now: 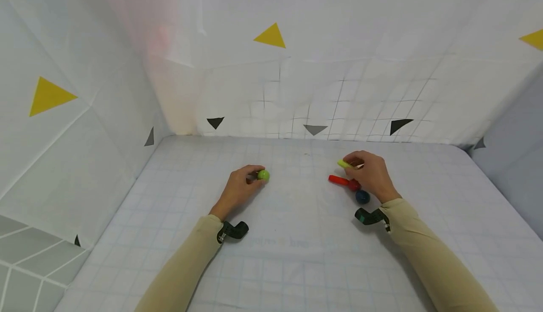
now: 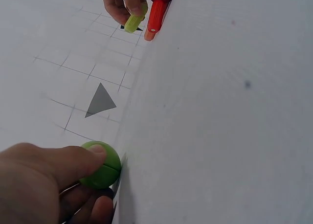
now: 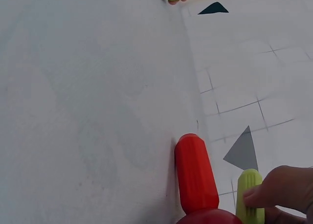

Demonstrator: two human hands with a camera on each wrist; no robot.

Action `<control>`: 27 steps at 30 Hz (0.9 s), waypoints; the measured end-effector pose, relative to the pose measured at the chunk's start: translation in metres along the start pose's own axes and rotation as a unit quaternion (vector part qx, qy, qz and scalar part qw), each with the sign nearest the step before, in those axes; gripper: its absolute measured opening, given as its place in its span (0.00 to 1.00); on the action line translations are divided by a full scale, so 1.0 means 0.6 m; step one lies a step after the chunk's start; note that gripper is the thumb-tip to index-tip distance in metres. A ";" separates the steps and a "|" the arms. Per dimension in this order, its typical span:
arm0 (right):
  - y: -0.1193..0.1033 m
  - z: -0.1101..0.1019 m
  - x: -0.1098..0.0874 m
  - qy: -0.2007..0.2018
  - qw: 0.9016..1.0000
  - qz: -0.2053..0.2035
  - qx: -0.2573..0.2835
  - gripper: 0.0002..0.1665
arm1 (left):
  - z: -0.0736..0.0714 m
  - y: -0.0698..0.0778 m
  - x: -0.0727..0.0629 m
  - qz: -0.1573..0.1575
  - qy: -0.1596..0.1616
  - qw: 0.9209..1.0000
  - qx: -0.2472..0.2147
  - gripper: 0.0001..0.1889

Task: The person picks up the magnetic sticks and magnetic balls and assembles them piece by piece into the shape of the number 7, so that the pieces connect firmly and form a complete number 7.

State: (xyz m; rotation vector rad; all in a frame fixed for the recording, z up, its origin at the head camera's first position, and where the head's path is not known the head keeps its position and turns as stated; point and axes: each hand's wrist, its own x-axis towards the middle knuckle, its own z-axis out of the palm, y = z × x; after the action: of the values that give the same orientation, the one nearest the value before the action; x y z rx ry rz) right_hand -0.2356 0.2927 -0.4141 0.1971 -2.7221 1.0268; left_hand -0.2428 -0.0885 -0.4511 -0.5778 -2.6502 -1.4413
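My left hand [image 1: 239, 188] pinches a small green ball [image 1: 264, 175] between thumb and fingers, low over the white surface. A seam line runs across this ball [image 2: 103, 176] in the left wrist view. Off to the right, my right hand [image 1: 371, 174] holds a short yellow-green ribbed handle [image 1: 342, 163] between thumb and fingers. Just nearer than that handle lies a red ribbed handle [image 1: 338, 180] with a dark red ball [image 1: 354, 185] at its right end. A dark blue ball [image 1: 362, 196] rests below my right hand, beside the red one.
The table [image 1: 292, 236] is covered with a white, faintly gridded sheet. White sheeting with yellow triangles [image 1: 271, 36] and dark triangles [image 1: 215, 122] rises at the back and sides. Each wrist carries a black camera mount [image 1: 235, 230].
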 end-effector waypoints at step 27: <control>-0.032 0.000 -0.005 0.001 0.997 0.042 0.059 0.15 | 0.003 -0.005 0.001 0.007 0.003 0.999 -0.032 0.22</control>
State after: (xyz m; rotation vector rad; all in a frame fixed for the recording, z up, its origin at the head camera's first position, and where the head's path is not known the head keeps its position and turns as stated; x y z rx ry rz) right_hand -0.2289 0.2786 -0.4024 0.1012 -2.6912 1.2122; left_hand -0.2442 -0.0880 -0.4544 -0.5968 -2.5984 -1.5258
